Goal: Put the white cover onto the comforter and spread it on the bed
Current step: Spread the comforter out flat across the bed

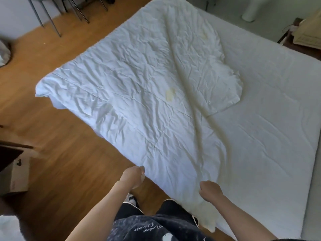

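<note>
The white comforter (132, 87) lies spread and wrinkled over the left half of the bed (271, 119), with two yellowish stains and a long diagonal fold. Its far left corner hangs past the bed edge above the floor. My left hand (133, 177) grips the comforter's near edge at its left corner. My right hand (209, 190) grips the same near edge further right, where the cloth bunches and droops toward my legs. Whether this cloth is the cover or the bare comforter cannot be told.
Wooden floor (60, 136) runs along the bed's left side. A cardboard box (19, 176) and dark furniture stand at the left. Metal chair legs (52, 20) are at the far left, and a cardboard box (307, 30) on a dark stand at the far right.
</note>
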`<state>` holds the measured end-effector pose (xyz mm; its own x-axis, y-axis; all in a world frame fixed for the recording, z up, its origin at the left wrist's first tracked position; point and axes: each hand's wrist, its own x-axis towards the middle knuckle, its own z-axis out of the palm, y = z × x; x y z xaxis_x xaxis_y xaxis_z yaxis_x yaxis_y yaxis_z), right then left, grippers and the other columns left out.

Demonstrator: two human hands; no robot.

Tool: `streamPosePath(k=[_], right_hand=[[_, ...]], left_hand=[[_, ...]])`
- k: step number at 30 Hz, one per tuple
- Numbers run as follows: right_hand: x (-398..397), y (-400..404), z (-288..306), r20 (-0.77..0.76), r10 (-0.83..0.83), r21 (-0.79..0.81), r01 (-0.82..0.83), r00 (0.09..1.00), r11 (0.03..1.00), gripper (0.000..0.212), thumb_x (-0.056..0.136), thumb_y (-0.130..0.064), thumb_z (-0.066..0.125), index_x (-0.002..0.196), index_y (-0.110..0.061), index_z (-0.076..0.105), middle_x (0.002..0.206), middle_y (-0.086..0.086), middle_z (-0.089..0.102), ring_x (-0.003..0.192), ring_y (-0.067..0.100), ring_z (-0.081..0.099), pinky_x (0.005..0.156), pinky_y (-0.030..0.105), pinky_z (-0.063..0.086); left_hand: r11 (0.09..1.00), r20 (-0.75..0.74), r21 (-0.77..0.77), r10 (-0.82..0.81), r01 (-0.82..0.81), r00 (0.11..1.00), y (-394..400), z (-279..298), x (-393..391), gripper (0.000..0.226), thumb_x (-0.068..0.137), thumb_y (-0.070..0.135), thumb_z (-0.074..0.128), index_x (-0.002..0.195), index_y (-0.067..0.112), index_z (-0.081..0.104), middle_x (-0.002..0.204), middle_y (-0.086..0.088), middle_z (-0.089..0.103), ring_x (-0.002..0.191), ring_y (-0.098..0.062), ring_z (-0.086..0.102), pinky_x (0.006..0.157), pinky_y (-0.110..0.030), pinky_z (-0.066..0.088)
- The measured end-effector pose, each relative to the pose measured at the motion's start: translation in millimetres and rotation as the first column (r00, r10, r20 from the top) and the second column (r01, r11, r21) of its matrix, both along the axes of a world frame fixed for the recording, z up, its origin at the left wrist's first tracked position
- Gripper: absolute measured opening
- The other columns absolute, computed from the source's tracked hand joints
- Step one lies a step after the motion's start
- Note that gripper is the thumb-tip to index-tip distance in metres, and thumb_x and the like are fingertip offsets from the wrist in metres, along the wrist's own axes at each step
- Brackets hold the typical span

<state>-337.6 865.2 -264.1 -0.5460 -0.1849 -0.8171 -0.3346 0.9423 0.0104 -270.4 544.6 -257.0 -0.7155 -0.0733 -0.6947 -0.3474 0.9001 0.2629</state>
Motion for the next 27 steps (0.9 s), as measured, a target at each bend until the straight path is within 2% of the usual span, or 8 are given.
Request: streamPosePath(k=[4, 8, 11, 13, 16, 22, 24, 27], right_hand=[[-9, -121, 5, 0.007, 0.011, -0.032, -0.011, 1.0, 0.999, 0.013, 0.093, -0.016, 0.038, 0.081, -0.016, 0.043, 0.071, -0.005, 0.037, 0.078, 0.022, 0.047, 0.051, 0.026, 0.028], [-11, -267, 18, -0.003, 0.069, -0.183, -0.069, 0.998, 0.981, 0.025, 0.093, -0.022, 0.041, 0.069, -0.023, 0.037, 0.07, -0.006, 0.038, 0.079, 0.02, 0.046, 0.05, 0.024, 0.025], [-17, -368, 28, -0.003, 0.151, -0.261, -0.147, 0.988, 0.954, 0.013, 0.094, -0.027, 0.043, 0.086, -0.02, 0.052, 0.083, 0.002, 0.052, 0.08, 0.021, 0.045, 0.065, 0.029, 0.035], [-28, -428, 32, -0.006, 0.21, -0.293, -0.202, 0.978, 0.934, 0.01, 0.095, -0.028, 0.042, 0.09, -0.021, 0.049, 0.078, -0.002, 0.048, 0.08, 0.021, 0.046, 0.068, 0.031, 0.035], [-54, -503, 28, -0.006, 0.271, -0.298, -0.261, 0.962, 0.918, 0.012, 0.096, -0.027, 0.041, 0.089, -0.019, 0.046, 0.074, -0.005, 0.043, 0.08, 0.021, 0.045, 0.068, 0.031, 0.034], [-139, -648, -4, 0.026, 0.37, -0.244, -0.353, 0.928, 0.903, 0.015, 0.095, -0.025, 0.042, 0.083, -0.018, 0.046, 0.091, 0.005, 0.059, 0.083, 0.022, 0.046, 0.063, 0.031, 0.035], [-172, -699, -10, 0.045, 0.368, -0.229, -0.349, 0.929, 0.909, 0.015, 0.095, -0.024, 0.042, 0.094, -0.016, 0.054, 0.1, 0.008, 0.06, 0.086, 0.023, 0.049, 0.068, 0.03, 0.035], [-213, -775, -10, 0.066, 0.268, -0.235, -0.246, 0.961, 0.94, 0.013, 0.095, -0.023, 0.042, 0.086, -0.016, 0.049, 0.085, 0.001, 0.051, 0.08, 0.021, 0.049, 0.066, 0.029, 0.036]], left_hand=[[0.993, 0.009, -0.037, 0.11, -0.109, 0.994, -117, 13, 25, 0.027, 0.095, 0.022, 0.036, 0.111, 0.02, 0.058, 0.108, 0.0, 0.065, 0.095, -0.022, 0.062, 0.08, -0.031, 0.047], [0.972, 0.054, -0.104, 0.216, -0.21, 0.975, -241, 20, 47, 0.025, 0.097, 0.024, 0.037, 0.11, 0.021, 0.058, 0.111, 0.0, 0.066, 0.095, -0.021, 0.062, 0.08, -0.03, 0.047], [0.94, 0.047, -0.136, 0.321, -0.313, 0.946, -319, 24, 49, 0.025, 0.097, 0.025, 0.038, 0.111, 0.02, 0.058, 0.111, -0.001, 0.066, 0.099, -0.022, 0.063, 0.083, -0.031, 0.049], [0.923, 0.033, -0.132, 0.368, -0.361, 0.929, -362, 23, 43, 0.024, 0.098, 0.026, 0.038, 0.11, 0.02, 0.058, 0.11, -0.002, 0.066, 0.099, -0.022, 0.063, 0.084, -0.031, 0.049], [0.911, 0.034, -0.12, 0.4, -0.393, 0.916, -420, 19, 27, 0.023, 0.098, 0.027, 0.039, 0.109, 0.021, 0.058, 0.108, -0.001, 0.067, 0.098, -0.021, 0.063, 0.083, -0.031, 0.05], [0.867, 0.045, -0.09, 0.495, -0.49, 0.868, -551, 3, -25, 0.022, 0.1, 0.028, 0.04, 0.112, 0.023, 0.058, 0.106, 0.001, 0.067, 0.09, -0.017, 0.063, 0.078, -0.027, 0.053], [0.819, 0.055, -0.104, 0.571, -0.564, 0.819, -599, 6, -42, 0.023, 0.099, 0.027, 0.039, 0.111, 0.022, 0.058, 0.105, -0.001, 0.068, 0.089, -0.019, 0.063, 0.077, -0.029, 0.052], [0.756, 0.059, -0.131, 0.652, -0.642, 0.756, -670, 18, -60, 0.024, 0.098, 0.027, 0.039, 0.111, 0.021, 0.058, 0.107, -0.003, 0.067, 0.091, -0.021, 0.062, 0.081, -0.03, 0.052]])
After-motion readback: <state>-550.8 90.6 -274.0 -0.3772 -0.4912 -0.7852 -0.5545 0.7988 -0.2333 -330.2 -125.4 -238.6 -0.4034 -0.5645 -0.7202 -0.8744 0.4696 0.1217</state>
